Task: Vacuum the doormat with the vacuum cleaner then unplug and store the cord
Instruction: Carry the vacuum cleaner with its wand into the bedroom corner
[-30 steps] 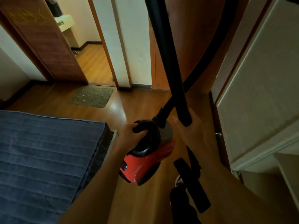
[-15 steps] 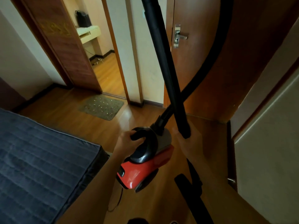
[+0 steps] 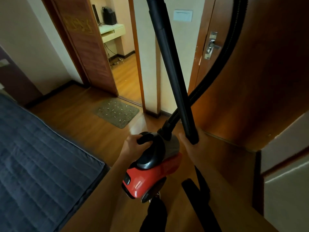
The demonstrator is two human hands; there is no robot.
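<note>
home bedroom | bed (image 3: 38, 161) | wood floor (image 3: 80, 118) | wooden doors (image 3: 250, 81) | doormat (image 3: 116, 112) at doorway

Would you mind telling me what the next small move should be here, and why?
Probably carry the vacuum cleaner forward and set it down near the doormat. The left hand holds its handle off the floor, the right hand holds the wand upright, and the mat, speckled with pale debris, lies ahead by the doorway.
</note>
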